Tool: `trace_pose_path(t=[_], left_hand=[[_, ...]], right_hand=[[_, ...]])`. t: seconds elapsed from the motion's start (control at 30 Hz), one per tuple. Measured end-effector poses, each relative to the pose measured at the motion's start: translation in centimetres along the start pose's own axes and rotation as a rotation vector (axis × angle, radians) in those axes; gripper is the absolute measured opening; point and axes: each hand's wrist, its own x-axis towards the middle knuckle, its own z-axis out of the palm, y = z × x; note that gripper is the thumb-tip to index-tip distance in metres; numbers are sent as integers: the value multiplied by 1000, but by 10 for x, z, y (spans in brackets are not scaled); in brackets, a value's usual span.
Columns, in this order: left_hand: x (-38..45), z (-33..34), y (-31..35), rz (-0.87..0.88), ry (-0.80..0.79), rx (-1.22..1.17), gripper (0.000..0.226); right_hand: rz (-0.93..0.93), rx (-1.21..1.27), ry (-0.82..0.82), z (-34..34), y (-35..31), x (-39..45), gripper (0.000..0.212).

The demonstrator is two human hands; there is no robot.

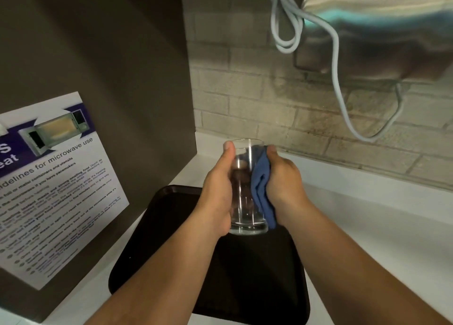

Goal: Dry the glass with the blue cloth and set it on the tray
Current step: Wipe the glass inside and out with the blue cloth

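Note:
A clear drinking glass is held upright above the far part of a dark brown tray. My left hand wraps around the glass's left side, thumb near the rim. My right hand presses a folded blue cloth against the glass's right side. The cloth hangs down past the glass's base. The tray lies flat on the white counter, with both forearms crossing over it.
A grey cabinet side with a microwave-use poster stands close on the left. A steel hand dryer with a looped white cable hangs on the brick-tiled wall above right. The white counter extends to the right.

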Motion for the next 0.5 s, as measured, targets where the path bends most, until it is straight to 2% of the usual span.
trace_pose_path(t=[0.07, 0.13, 0.23, 0.33, 0.4, 0.5], left_hand=[[1, 1, 5, -21, 50, -23, 73], [5, 1, 9, -36, 143, -36, 75], [9, 3, 7, 31, 205, 65, 70], [8, 3, 0, 62, 128, 101, 56], [5, 2, 0, 19, 78, 47, 64], [3, 0, 7, 24, 69, 15, 65]], right_hand=[[14, -69, -104, 0, 10, -11, 51], [2, -173, -128, 3, 24, -31, 46], [-254, -353, -64, 14, 37, -50, 26], [-409, -371, 36, 20, 25, -39, 23], [-310, -269, 67, 16, 10, -17, 27], [-94, -79, 2, 6, -2, 3, 46]])
